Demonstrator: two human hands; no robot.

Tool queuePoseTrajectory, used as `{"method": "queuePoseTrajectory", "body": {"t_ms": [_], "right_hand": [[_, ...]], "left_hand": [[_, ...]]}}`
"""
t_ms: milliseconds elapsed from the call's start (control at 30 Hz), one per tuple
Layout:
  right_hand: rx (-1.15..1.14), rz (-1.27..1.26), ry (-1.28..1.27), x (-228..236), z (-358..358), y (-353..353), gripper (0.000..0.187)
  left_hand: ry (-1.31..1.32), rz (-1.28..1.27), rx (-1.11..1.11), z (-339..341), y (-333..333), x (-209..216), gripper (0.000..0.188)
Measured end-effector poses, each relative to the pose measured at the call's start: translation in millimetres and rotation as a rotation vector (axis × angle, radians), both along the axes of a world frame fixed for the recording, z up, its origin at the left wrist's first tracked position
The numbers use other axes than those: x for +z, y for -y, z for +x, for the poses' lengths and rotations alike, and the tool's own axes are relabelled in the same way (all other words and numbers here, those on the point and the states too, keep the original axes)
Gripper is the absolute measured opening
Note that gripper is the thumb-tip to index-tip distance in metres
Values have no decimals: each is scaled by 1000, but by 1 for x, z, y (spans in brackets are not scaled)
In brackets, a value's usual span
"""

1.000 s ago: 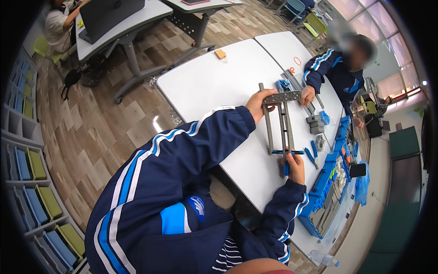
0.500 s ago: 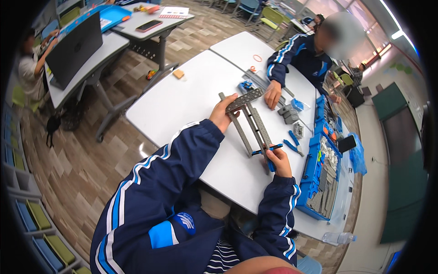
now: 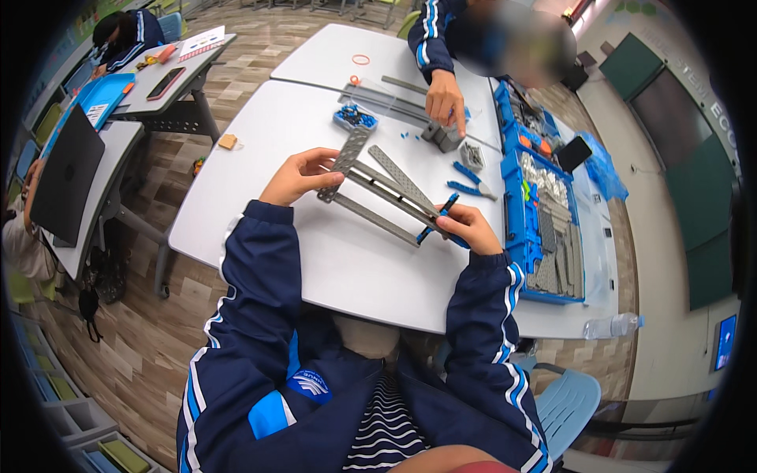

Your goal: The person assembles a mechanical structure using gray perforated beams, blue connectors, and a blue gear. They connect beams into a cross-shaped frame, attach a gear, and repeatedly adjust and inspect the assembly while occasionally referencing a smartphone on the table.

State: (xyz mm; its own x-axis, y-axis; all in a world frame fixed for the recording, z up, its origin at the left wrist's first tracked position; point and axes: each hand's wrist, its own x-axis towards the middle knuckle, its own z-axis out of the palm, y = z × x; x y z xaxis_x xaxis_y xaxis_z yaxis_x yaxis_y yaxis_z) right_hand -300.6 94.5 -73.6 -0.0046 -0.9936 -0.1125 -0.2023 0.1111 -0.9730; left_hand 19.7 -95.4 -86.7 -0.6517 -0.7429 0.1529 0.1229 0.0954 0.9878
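Head view, blue case (image 3: 514,209): grey strips (image 3: 564,260)
Tub (image 3: 355,128): blue pegs (image 3: 356,117)
Pliers (image 3: 465,188): one
Left hand (image 3: 303,175), right hand (image 3: 471,229): holding one grey frame (image 3: 377,221)

Bright indoor light, white tabletop (image 3: 236,189) reading palest, co-worker's head (image 3: 520,43) smeared by blur, straight edges bowing toward 4 black corners.

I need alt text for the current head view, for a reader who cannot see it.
A person's left hand and right hand hold opposite ends of a grey perforated-beam frame over a white table. Beyond it, a co-worker's hand is at grey blocks; blue-handled pliers and an open blue parts case lie at right.
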Motion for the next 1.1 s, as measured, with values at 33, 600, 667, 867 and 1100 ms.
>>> {"method": "queuePoseTrajectory", "body": {"t_ms": [33, 600, 667, 867, 1100], "right_hand": [[-7, 26, 0, 0, 1, -1, 37], [-271, -238, 132, 1, -3, 1, 52], [-289, -242, 176, 1, -4, 1, 47], [-278, -250, 219, -1, -4, 0, 37], [-414, -252, 256, -3, -4, 1, 32]], "left_hand": [[79, -30, -8, 2, 0, 0, 38], [143, 128, 153, 7, 2, -19, 49], [157, 131, 137, 6, 3, -22, 50], [175, 178, 75, 7, 10, -26, 50], [-34, 365, 77, 3, -3, -18, 53]]}}
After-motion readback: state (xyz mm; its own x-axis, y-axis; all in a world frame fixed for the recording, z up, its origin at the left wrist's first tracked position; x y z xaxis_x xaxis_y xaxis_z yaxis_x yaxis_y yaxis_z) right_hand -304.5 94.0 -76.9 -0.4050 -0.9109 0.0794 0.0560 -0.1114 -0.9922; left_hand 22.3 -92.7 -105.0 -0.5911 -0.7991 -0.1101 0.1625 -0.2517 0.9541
